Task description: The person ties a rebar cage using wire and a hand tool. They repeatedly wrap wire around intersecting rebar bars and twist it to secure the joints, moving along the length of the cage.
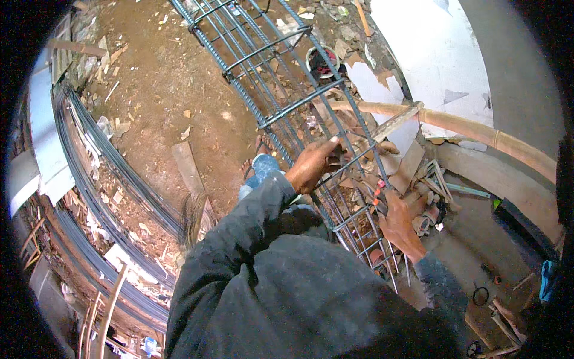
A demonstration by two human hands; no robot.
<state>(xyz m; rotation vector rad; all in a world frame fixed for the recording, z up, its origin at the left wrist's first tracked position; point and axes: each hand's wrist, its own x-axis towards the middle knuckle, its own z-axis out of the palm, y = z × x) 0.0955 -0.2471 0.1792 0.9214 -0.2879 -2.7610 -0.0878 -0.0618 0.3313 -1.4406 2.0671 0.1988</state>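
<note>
A long steel rebar cage [283, 111] runs from the top of the view down to the lower right, passing in front of my body. It has ribbed long bars with square stirrups across them. My left hand [313, 165] is over the middle of the cage at a stirrup, its fingers curled together; what they pinch is too small to make out. My right hand [399, 227] is closed at the cage's right side, around a small tool with red-orange parts [379, 192]. Most of that tool is hidden by the hand, so its kind does not show.
Bundles of long thin steel bars [113, 161] lie on the left. A bamboo pole [472, 130] crosses at the right, near white boards [445, 54]. A bucket [321, 61] stands beyond the cage. Wood scraps litter the dirt ground [161, 102]. My foot [246, 167] is beside the cage.
</note>
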